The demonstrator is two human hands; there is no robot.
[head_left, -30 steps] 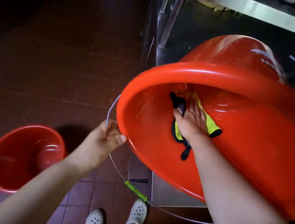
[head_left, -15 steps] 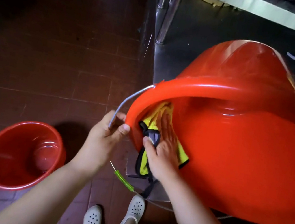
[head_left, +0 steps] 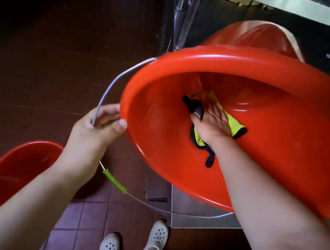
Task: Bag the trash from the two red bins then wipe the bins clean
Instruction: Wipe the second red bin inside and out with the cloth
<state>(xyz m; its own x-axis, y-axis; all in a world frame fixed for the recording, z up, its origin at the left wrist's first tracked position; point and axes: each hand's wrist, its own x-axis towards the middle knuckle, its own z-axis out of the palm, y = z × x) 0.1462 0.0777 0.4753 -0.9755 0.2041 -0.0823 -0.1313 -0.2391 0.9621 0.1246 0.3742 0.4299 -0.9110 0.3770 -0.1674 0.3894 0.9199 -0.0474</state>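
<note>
Big glossy red plastic bin [head_left: 281, 162] tipped on its side at the steel shelf edge [head_left: 194, 213]. Left hand [head_left: 98, 128] grips rim + thin wire handle [head_left: 110, 87]. Right hand [head_left: 210, 125], fingers flat, presses a yellow/black cloth [head_left: 234, 126] inside; 2nd round bin [head_left: 17, 170] upright on floor tiles [head_left: 51, 66].

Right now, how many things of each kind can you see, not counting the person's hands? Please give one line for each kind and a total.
Red bins: 2, the tilted bin and the bin on the floor
Wiping cloths: 1, the yellow cloth
Wire handles: 1, the handle
White shoes: 2, left shoe, right shoe
Total: 6
</note>
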